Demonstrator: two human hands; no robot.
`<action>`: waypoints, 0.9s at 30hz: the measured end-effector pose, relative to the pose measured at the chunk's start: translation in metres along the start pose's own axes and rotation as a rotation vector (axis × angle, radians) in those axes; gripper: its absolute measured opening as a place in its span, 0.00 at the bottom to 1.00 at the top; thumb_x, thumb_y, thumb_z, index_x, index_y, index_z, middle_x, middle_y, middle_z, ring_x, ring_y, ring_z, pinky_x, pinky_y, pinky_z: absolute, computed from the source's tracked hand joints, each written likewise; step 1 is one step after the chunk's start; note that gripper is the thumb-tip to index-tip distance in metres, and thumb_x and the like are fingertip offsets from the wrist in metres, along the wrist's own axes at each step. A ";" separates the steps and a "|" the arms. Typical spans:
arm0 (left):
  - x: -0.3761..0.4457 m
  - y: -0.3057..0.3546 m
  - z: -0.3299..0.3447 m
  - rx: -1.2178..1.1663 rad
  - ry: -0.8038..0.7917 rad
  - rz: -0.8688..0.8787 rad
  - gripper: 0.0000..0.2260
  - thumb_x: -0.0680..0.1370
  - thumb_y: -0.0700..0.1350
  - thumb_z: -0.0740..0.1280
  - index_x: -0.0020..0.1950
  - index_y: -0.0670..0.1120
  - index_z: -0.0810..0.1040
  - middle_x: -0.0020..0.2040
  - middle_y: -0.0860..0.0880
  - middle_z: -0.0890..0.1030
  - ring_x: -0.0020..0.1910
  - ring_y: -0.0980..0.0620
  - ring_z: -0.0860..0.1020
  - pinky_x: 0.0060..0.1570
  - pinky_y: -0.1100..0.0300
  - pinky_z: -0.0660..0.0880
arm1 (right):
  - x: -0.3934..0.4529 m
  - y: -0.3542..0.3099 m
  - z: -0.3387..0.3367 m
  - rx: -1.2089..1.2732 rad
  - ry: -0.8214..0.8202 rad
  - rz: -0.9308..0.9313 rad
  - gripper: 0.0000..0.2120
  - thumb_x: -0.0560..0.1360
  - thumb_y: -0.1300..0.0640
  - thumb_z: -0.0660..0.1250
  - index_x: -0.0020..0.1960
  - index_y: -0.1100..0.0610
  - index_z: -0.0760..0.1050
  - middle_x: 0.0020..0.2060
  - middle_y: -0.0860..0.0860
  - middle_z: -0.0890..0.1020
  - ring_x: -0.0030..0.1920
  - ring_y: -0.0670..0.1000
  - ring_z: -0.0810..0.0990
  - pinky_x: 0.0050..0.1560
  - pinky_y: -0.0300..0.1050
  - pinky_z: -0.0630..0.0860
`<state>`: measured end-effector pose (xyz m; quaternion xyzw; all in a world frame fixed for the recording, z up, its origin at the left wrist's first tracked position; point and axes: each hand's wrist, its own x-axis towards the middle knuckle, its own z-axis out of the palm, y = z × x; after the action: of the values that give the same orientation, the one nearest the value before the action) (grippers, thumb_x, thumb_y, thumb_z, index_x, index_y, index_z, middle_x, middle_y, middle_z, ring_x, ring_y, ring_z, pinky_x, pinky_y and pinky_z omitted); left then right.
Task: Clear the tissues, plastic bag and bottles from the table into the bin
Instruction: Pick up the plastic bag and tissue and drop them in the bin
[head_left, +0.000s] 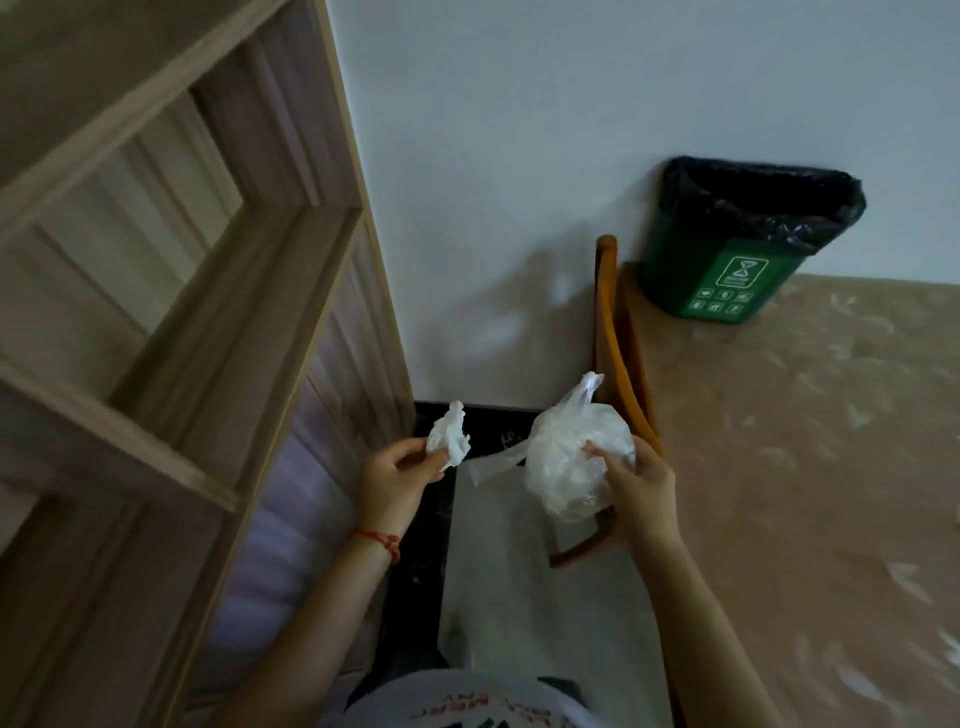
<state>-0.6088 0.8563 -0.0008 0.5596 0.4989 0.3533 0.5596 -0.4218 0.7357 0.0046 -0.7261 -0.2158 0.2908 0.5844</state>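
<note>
My left hand pinches a crumpled white tissue between thumb and fingers. My right hand grips a bunched translucent plastic bag with white stuff inside; its handles stick up and out to the left. Both hands hover above the floor, just left of the table's edge. The green bin, lined with a black bag, stands on the table's far left corner by the wall, well beyond my right hand. No bottles are in view.
A table under a beige patterned cover fills the right side. A wooden chair back stands against its left edge. A tall wooden shelf unit takes up the left. White wall lies ahead, dark floor below.
</note>
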 end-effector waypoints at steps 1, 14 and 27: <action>0.016 0.003 0.003 -0.002 -0.008 -0.001 0.04 0.71 0.30 0.68 0.43 0.35 0.80 0.25 0.55 0.79 0.26 0.66 0.76 0.30 0.74 0.71 | 0.012 -0.004 0.005 -0.007 0.003 -0.002 0.04 0.72 0.59 0.70 0.47 0.55 0.78 0.44 0.54 0.83 0.46 0.53 0.82 0.47 0.50 0.80; 0.171 0.026 0.063 -0.025 -0.061 -0.041 0.06 0.71 0.32 0.69 0.39 0.42 0.80 0.27 0.58 0.81 0.30 0.62 0.79 0.35 0.70 0.77 | 0.161 -0.035 0.035 0.039 0.060 0.040 0.08 0.71 0.58 0.71 0.49 0.59 0.78 0.42 0.55 0.83 0.46 0.54 0.82 0.45 0.50 0.80; 0.287 0.068 0.139 0.068 -0.098 0.014 0.06 0.67 0.38 0.74 0.41 0.46 0.82 0.28 0.60 0.81 0.32 0.58 0.79 0.43 0.58 0.77 | 0.278 -0.076 0.025 0.130 0.097 0.040 0.03 0.71 0.61 0.70 0.44 0.55 0.78 0.41 0.56 0.83 0.45 0.55 0.83 0.46 0.50 0.80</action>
<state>-0.3933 1.1003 0.0020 0.5982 0.4789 0.3124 0.5615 -0.2317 0.9522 0.0273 -0.7039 -0.1532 0.2804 0.6343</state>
